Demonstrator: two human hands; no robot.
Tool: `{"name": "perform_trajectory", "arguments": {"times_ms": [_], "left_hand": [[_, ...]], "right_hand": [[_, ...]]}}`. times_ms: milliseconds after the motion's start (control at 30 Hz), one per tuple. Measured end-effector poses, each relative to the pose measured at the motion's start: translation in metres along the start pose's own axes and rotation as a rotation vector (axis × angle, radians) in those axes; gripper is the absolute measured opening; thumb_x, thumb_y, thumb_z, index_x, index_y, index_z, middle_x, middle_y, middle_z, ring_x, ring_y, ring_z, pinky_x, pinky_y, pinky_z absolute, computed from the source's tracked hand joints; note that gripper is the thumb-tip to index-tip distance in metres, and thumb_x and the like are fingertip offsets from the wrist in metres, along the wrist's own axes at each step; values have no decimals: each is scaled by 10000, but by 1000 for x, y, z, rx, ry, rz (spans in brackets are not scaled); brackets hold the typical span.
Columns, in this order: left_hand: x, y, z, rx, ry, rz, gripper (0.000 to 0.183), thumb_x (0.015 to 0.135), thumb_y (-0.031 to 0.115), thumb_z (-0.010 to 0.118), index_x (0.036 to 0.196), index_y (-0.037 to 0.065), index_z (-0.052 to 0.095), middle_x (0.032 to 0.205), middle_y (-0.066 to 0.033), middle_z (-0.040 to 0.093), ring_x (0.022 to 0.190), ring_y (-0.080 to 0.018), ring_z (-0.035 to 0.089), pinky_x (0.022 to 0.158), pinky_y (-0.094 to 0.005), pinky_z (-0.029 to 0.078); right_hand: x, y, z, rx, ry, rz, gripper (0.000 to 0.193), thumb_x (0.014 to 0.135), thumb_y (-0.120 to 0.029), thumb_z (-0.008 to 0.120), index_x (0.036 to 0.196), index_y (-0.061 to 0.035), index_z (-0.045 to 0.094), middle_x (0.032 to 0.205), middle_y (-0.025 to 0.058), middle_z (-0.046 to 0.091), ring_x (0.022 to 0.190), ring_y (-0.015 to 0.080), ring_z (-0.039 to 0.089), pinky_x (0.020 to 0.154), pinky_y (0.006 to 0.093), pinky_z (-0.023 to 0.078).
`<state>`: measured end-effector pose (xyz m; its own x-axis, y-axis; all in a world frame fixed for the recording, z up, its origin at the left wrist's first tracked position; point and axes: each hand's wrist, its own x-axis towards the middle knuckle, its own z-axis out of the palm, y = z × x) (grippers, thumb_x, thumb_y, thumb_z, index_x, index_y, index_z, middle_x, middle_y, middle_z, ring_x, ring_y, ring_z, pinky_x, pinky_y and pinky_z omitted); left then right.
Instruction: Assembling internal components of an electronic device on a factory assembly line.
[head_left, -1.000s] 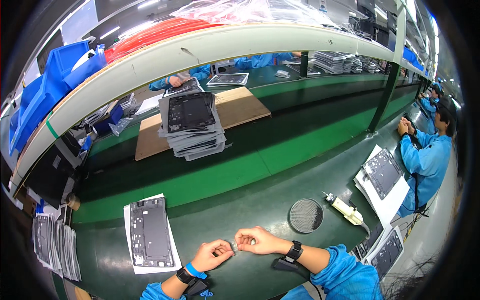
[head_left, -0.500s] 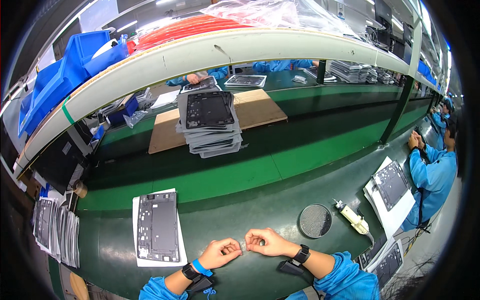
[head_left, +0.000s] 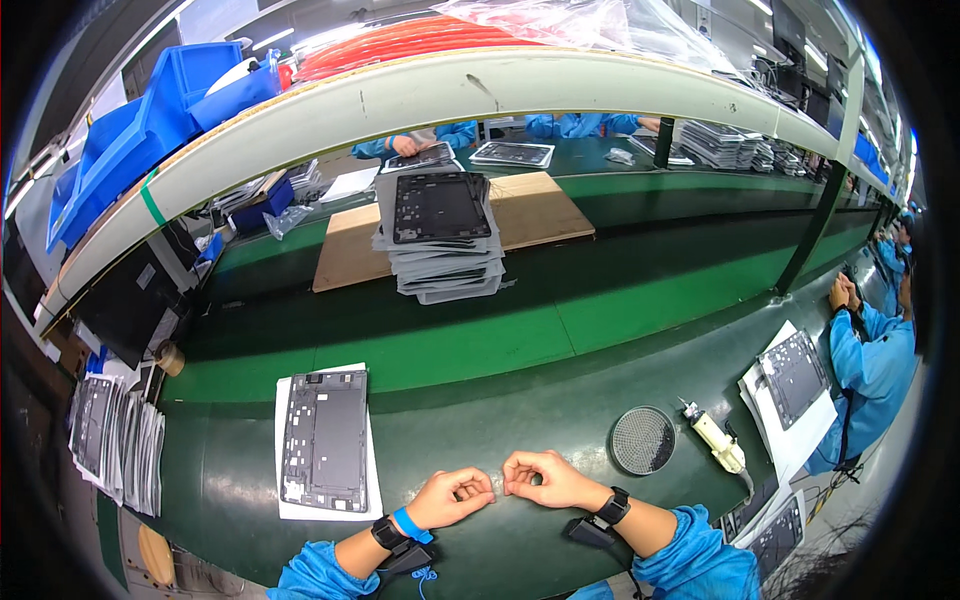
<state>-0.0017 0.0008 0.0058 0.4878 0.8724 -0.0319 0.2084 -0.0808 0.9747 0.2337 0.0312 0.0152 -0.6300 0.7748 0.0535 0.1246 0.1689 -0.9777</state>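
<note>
My left hand (head_left: 452, 497) is just in front of me over the dark green bench, its fingers curled in and the thumb against them. A small gap separates it from my right hand (head_left: 548, 480), which is curled the same way. Anything pinched in either hand is too small to make out. Left of my left hand, a grey tablet housing (head_left: 338, 440) lies on white sheets (head_left: 373, 480). To the right of my right hand are a round dish of small dark pieces (head_left: 643, 441) and a pale electric screwdriver (head_left: 715, 437).
Beyond a green conveyor strip (head_left: 470, 345), a stack of housings and sheets (head_left: 445, 270) sits on a wooden board (head_left: 545, 215). A shelf beam (head_left: 420, 105) crosses above. More stacked housings (head_left: 115, 440) stand at far left; a co-worker (head_left: 870, 370) sits at right.
The whole view has shifted slightly, so bench items appear a little further right and higher. Both my hands keep the same curled pose, close together.
</note>
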Motion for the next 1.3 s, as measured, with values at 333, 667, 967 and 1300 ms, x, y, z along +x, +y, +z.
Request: {"name": "perform_trajectory", "arguments": {"times_ms": [333,667,967,1300], "left_hand": [[0,0,3,-31,17,21,90,872,108,711,931,59,663,761,19,673,643,-30,586,596,-206,483],[0,1,0,7,-24,9,93,892,88,689,969,38,675,852,-33,727,721,-54,641,644,-211,509],[0,-4,0,1,-17,5,96,890,81,685,973,36,671,864,-39,729,732,-58,645,649,-214,513],[0,3,1,-27,-8,34,69,885,81,675,946,53,657,804,-4,707,685,-39,616,616,-203,494]], "right_hand": [[-1,-1,0,10,-1,23,118,857,-75,681,939,-65,597,752,-6,670,710,79,633,626,252,489],[-1,-2,-1,7,0,24,113,864,-79,675,944,-66,596,780,2,685,732,84,646,646,255,496],[0,-2,0,19,0,23,120,865,-74,674,953,-62,594,790,13,690,742,91,651,652,259,502],[-1,-2,-2,17,-14,40,113,871,-62,655,962,-59,588,817,22,702,759,93,658,655,256,501]]}}
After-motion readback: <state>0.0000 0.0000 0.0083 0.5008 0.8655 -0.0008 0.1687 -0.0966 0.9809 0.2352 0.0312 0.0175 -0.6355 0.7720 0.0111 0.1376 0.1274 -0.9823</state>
